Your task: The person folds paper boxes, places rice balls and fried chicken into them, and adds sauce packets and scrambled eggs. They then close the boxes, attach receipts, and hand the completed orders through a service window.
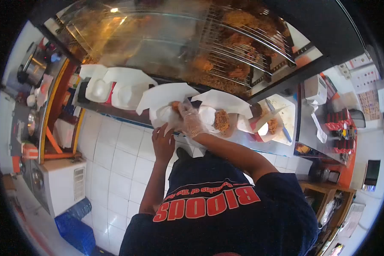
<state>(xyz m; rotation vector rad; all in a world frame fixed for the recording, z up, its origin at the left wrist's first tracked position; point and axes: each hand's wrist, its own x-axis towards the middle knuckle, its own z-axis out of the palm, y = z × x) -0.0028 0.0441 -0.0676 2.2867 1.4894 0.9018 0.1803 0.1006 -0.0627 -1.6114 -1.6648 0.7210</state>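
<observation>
My right hand (192,121), in a clear plastic glove, reaches into an open white takeaway box (168,90) on the counter. Its fingers close on a small brown piece of fried chicken (175,106), partly hidden by the hand. At the same box's near edge, my bare left hand (162,138) has its fingers bent over the rim. Just right of my gloved hand, another open box (226,101) holds a white mound of rice (206,116) and a fried chicken piece (221,120).
More open white boxes (128,91) line the counter to the left. At the right, a knife with a blue handle (287,135) lies on a white board (284,106). A glass display case (170,47) with fried chicken on racks (243,53) stands behind.
</observation>
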